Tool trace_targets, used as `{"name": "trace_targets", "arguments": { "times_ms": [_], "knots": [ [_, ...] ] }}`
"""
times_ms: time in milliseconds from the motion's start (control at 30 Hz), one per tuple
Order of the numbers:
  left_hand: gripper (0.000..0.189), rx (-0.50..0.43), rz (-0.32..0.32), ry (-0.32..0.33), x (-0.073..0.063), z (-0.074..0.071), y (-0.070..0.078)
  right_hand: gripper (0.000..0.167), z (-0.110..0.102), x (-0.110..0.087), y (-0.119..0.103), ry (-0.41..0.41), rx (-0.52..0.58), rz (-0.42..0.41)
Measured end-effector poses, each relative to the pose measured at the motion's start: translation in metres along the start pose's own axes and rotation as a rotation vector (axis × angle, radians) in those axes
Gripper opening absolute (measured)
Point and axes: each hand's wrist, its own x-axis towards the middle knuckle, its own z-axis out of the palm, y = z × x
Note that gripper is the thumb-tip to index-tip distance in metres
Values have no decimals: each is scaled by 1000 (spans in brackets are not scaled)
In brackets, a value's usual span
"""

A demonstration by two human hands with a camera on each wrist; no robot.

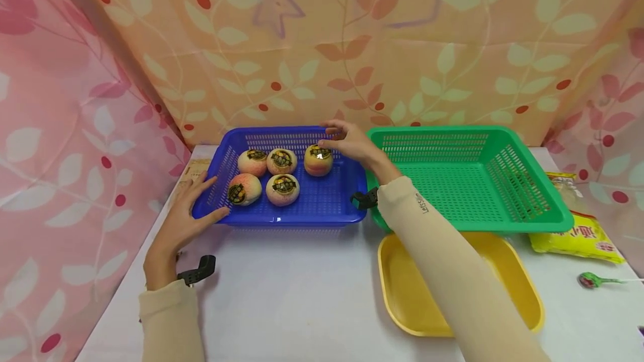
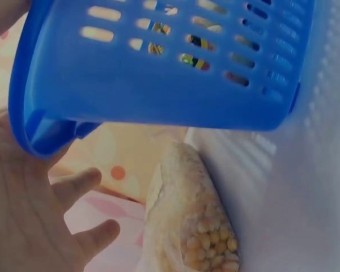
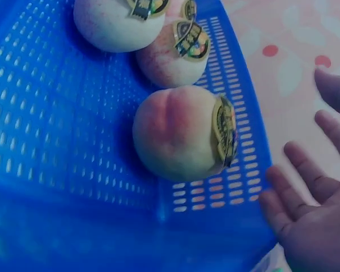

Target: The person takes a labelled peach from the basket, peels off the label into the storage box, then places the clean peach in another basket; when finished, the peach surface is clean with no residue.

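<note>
Several peaches with black-and-gold labels sit in a blue plastic basket (image 1: 322, 218). One peach (image 1: 318, 166) lies apart from the rest, right of a group that includes a front peach (image 1: 283, 197). My right hand (image 1: 352, 141) is over the basket's back right part, close to that separate peach. In the right wrist view its fingers (image 3: 306, 170) are spread and relaxed, apart from the peach (image 3: 175, 136). At the basket's left end is my left hand (image 1: 182, 217), thumb and fingers spread along the rim. The left wrist view shows its palm (image 2: 17, 209) beside the basket wall (image 2: 158, 90).
A green basket (image 1: 443, 227) stands right of the blue one. A yellow tray (image 1: 402, 317) sits in front of it, partly under my right sleeve. A yellow packet (image 1: 578, 239) and a lollipop (image 1: 588, 280) lie far right. A clear bag of pale kernels (image 2: 209, 238) lies beyond the blue basket's left end.
</note>
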Motion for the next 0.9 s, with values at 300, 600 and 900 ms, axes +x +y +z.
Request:
{"name": "trace_targets", "arguments": {
  "times_ms": [300, 600, 900],
  "knots": [
    [92, -19, -41, -23, -2, 2, -7, 69, 19, 14, 9, -82, -151, 47],
    [92, -25, -49, -30, 1, 2, -9, 72, 29, 26, 21, -109, -503, -33],
    [91, -44, -60, -41, 1, 3, -9, 73, 38, 32, 29, -94, -582, -38]
  ]
}}
